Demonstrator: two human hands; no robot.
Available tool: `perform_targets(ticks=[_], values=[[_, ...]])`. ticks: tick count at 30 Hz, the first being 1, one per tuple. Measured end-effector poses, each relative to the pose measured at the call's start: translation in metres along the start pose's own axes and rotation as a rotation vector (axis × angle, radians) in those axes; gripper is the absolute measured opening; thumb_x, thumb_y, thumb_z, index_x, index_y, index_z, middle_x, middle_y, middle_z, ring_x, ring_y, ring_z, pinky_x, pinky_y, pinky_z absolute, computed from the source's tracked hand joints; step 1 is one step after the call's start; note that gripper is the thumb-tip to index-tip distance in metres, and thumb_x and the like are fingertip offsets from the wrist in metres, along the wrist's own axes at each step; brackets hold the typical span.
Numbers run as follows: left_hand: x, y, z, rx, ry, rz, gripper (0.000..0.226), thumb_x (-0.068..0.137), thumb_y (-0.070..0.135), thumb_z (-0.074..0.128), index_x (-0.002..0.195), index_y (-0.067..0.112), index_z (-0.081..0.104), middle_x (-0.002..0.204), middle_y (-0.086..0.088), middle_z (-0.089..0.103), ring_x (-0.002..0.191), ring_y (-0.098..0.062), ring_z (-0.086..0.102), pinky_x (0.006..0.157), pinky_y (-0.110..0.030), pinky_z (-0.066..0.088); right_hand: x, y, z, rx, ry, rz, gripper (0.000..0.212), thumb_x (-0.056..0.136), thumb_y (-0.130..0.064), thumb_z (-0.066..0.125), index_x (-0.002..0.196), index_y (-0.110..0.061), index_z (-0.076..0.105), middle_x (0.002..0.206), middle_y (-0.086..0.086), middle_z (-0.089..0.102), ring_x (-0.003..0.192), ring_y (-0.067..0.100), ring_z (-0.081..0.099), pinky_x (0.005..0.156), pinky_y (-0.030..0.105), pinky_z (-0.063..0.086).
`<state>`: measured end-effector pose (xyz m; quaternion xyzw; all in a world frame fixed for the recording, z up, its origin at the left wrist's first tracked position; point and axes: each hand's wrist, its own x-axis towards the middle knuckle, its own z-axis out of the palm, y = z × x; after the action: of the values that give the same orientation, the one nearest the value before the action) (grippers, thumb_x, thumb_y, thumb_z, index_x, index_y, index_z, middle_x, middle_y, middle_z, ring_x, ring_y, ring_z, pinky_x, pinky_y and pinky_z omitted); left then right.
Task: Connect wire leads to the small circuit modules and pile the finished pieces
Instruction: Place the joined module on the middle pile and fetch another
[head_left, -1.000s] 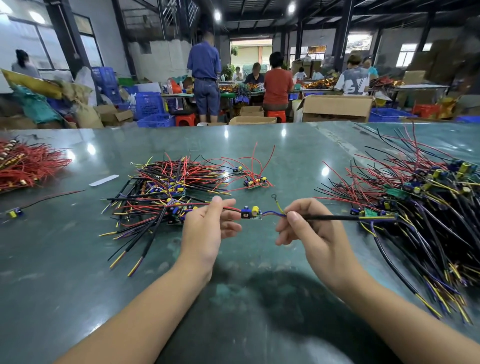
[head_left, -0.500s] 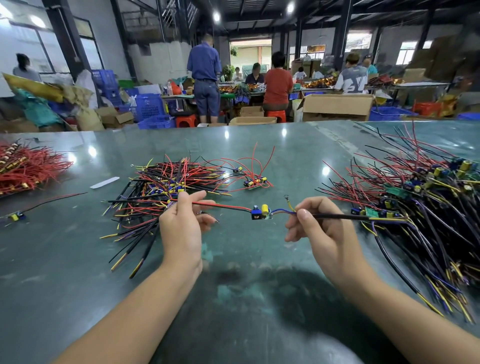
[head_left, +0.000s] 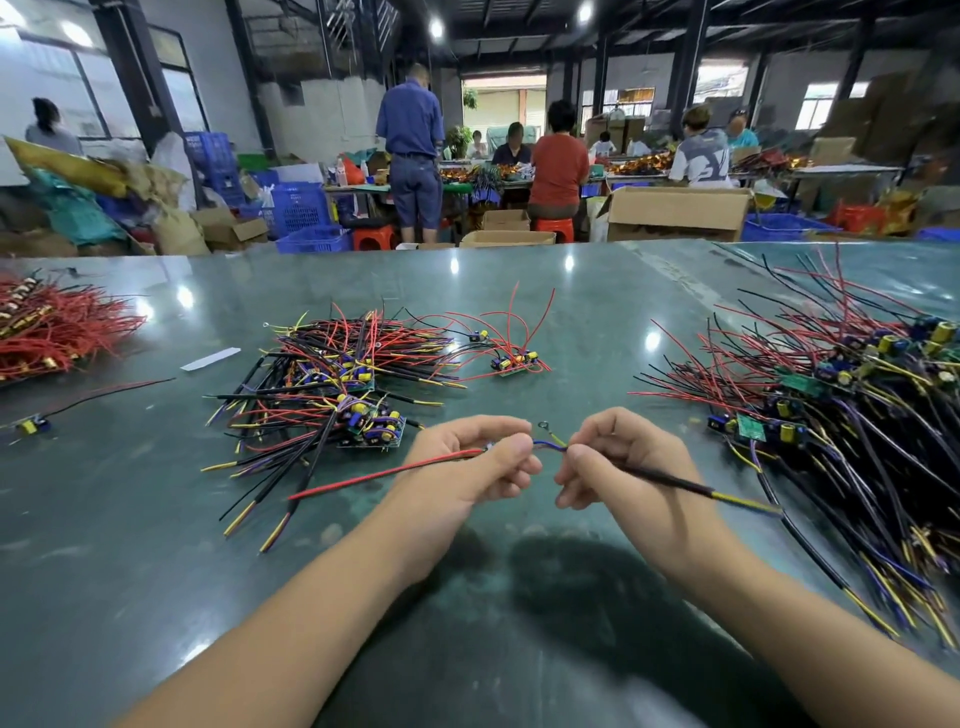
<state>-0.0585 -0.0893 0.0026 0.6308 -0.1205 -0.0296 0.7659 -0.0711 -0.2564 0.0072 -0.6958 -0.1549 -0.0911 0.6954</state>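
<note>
my left hand (head_left: 470, 462) and right hand (head_left: 618, 462) are close together above the green table (head_left: 467, 597), fingers curled on both. the left pinches a red wire lead (head_left: 384, 474) that trails down to the left; whatever module sits at its end is hidden behind my thumb. the right grips a black sleeved cable (head_left: 670, 483) whose yellow end points right. blue and yellow strands with a ring terminal (head_left: 544, 426) bridge the gap between my hands. a pile of wired modules (head_left: 337, 384) lies just left of my hands, a larger heap of modules and leads (head_left: 841, 415) on the right, and a bundle of red wires (head_left: 57, 327) at far left.
</note>
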Motion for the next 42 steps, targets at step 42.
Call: perform_targets(ticks=[42], values=[[-0.005, 0.01, 0.0, 0.062, -0.008, -0.015, 0.012, 0.076, 0.021, 0.067, 0.083, 0.012, 0.072, 0.073, -0.006, 0.072, 0.066, -0.01, 0.067, 0.059, -0.017, 0.052, -0.003, -0.012, -0.009, 0.472, -0.041, 0.447, 0.004, 0.063, -0.007, 0.071, 0.065, -0.005, 0.073, 0.07, 0.012, 0.07, 0.066, 0.015, 0.07, 0.059, 0.016, 0.054]])
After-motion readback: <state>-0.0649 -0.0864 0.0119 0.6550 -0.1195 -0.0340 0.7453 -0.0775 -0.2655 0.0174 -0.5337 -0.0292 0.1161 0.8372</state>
